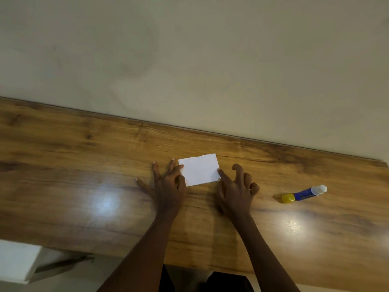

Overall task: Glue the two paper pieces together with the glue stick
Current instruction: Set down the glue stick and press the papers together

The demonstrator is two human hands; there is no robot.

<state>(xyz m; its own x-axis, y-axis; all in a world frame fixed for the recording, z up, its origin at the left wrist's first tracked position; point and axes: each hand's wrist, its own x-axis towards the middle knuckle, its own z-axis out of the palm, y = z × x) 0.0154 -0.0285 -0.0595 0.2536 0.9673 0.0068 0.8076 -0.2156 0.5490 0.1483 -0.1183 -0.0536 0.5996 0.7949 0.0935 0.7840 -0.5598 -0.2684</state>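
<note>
At the nine o'clock edge of the paper pieces (200,169), the left hand (168,186) lies flat with straight, spread fingers (156,171), forefinger and thumb tips touching the sheets (stacked, far edges slightly out of line), while at three o'clock the right hand (235,190) sets a straight forefinger on the edge, its other fingers loosely curled, grasping nothing. Farther out at three o'clock the glue stick (304,194) lies on its side on the wooden worktop (84,165), well apart from both hands; a pale wall (189,60) rises at twelve.
</note>
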